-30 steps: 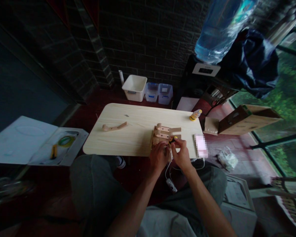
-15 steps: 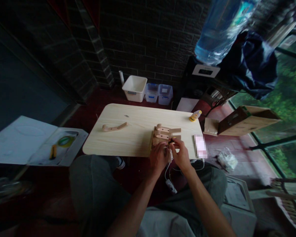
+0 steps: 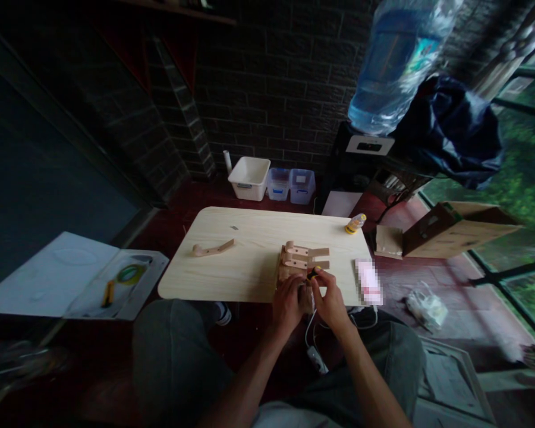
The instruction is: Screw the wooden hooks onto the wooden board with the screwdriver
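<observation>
Near the front edge of the table (image 3: pixel 232 279) lies a wooden board (image 3: pixel 289 271) with curved wooden hook pieces (image 3: pixel 299 249) side by side on it, dark holes or screws showing in them. My left hand (image 3: pixel 289 303) is closed over the board's near end, fingers on a wooden hook piece there, which it partly hides. In the fingers of my right hand (image 3: pixel 330 297) is a short black-and-yellow screwdriver (image 3: pixel 312 274), upright above that same piece; its tip is hidden. Another wooden hook piece (image 3: pixel 214 248) rests alone on the table's left side.
Small metal bits (image 3: pixel 234 227) and a yellow-capped bottle (image 3: pixel 355 223) are on the table, with a blurred pink-white item (image 3: pixel 368 281) at its right edge. An open case (image 3: pixel 129 279) stands left. Plastic bins (image 3: pixel 249 187), a water dispenser (image 3: pixel 365 144) and a cardboard box (image 3: pixel 450 232) surround the table.
The whole scene sits lower in view as the head has tilted up. Both hands stay at the board's near end; the screwdriver, still in my right fingers, has shifted slightly.
</observation>
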The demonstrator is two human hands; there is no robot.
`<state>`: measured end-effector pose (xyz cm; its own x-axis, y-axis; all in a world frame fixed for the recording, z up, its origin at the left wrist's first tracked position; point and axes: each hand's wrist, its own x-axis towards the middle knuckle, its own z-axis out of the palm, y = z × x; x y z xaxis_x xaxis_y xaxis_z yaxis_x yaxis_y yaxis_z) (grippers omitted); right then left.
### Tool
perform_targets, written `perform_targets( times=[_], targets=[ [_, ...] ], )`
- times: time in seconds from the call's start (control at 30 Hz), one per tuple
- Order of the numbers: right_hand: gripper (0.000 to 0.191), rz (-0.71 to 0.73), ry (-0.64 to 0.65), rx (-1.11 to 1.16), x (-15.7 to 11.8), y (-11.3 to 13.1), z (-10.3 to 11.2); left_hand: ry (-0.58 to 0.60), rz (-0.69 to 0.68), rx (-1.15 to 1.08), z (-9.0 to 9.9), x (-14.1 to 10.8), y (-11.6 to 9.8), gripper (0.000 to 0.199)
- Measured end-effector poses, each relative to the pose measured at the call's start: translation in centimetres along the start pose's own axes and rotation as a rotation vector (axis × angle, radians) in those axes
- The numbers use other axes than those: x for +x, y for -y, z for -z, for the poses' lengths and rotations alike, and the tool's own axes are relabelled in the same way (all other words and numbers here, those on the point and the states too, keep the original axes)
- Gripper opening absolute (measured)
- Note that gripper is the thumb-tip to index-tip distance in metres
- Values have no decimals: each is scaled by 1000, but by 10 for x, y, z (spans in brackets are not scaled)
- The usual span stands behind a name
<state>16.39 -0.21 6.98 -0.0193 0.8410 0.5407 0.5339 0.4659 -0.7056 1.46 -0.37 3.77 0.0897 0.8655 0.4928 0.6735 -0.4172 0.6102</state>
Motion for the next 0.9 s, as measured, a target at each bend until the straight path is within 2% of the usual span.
perform_targets(
  times=[0.27,0.47,0.7,0.9],
  targets=[
    [32,3,39,6,3,3,3,-24,-57,56,-3,-3,8,37],
    [36,-27,43,0,2,-2,3,-23,-59,65,-4,-7,10,37],
    [36,-18,20,-31,1,-6,8,-55,-43,42,4,-10,5,30],
    [33,-44,25,32,2,0,7,30,-118,101,16,-22,-6,36]
  ],
)
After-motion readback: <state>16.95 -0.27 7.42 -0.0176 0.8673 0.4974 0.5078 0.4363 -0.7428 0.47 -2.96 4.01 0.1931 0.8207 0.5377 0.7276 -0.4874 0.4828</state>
